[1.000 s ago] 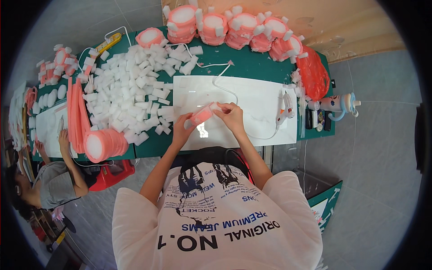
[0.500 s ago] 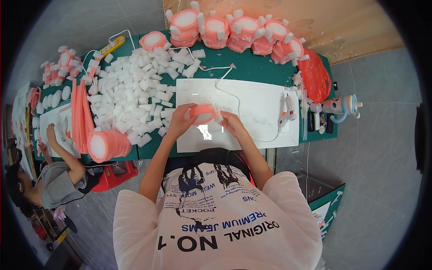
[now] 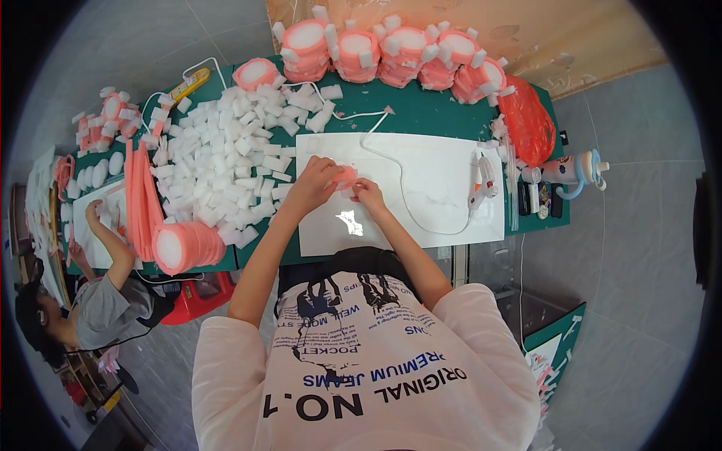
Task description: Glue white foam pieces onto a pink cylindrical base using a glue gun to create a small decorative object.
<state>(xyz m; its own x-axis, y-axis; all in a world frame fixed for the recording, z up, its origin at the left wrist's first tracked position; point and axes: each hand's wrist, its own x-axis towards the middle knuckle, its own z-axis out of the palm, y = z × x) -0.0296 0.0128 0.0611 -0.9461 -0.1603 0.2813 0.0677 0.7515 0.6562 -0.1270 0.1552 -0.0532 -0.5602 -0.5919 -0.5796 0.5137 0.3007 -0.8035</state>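
Note:
Above the white board (image 3: 444, 165), my left hand (image 3: 314, 185) grips a small pink foam ring (image 3: 345, 177), its fingers curled over the left side. My right hand (image 3: 368, 195) pinches at the ring's lower right edge with fingertips together. The ring is tilted and partly covered by my fingers, so its white middle hardly shows. To the left of my hands spreads a heap of white foam blocks (image 3: 214, 146). A white glue gun (image 3: 483, 182) with a cord lies at the board's right side.
Stacks of pink-rimmed white discs (image 3: 357, 54) line the far edge. Pink foam strips (image 3: 140, 199) and a pink roll (image 3: 180, 246) lie left. A red bag (image 3: 528, 120) and a bottle (image 3: 564, 171) stand right. Another person (image 3: 113, 304) works at the far left.
My hands have come closer together, and the ring has turned from showing its face to a steeper tilt. My right hand has shifted left, up against the ring.

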